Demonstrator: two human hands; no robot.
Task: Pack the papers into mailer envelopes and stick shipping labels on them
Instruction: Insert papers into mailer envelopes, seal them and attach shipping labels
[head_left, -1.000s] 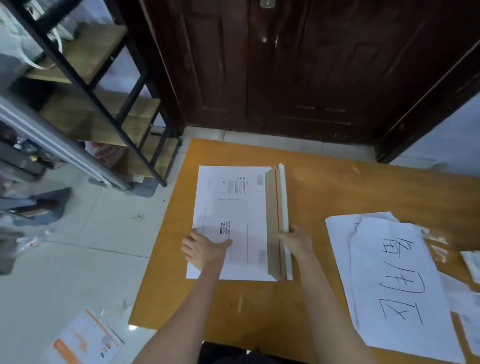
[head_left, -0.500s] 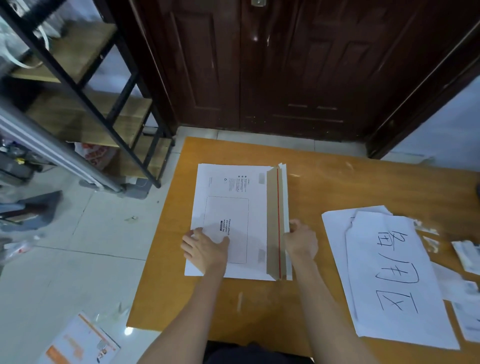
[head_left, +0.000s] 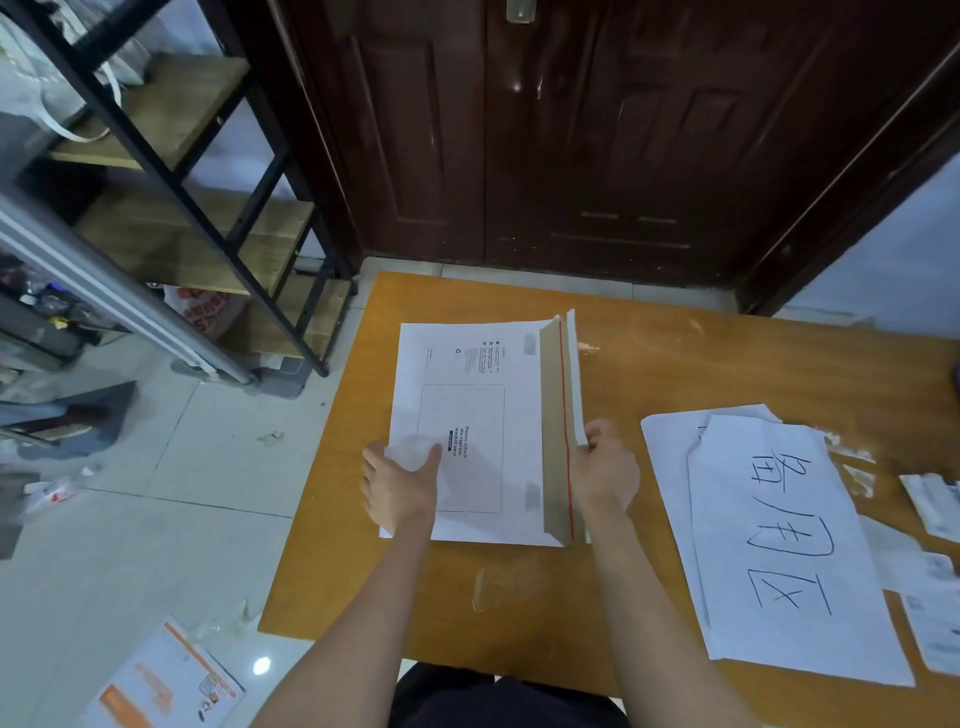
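Note:
A white cardboard mailer envelope (head_left: 483, 410) lies on the orange-brown table (head_left: 727, 364), printed side up. Its brown flap with a red strip (head_left: 558, 431) stands raised along the right edge. My left hand (head_left: 400, 488) grips the envelope's near left corner, thumb on top. My right hand (head_left: 605, 467) pinches the flap's white edge from the right. A stack of white papers (head_left: 779, 545) with large handwritten characters lies to the right. Small shipping labels (head_left: 935, 504) sit at the far right edge.
A dark wooden door (head_left: 571, 130) stands behind the table. A black metal shelf rack (head_left: 208, 208) stands at the left on the tiled floor. An orange-printed leaflet (head_left: 161, 680) lies on the floor at lower left. Paper scraps lie near the labels.
My right hand has lifted the flap higher off the envelope's right edge. My left hand has shifted to grip the near left corner, which now sits slightly raised.

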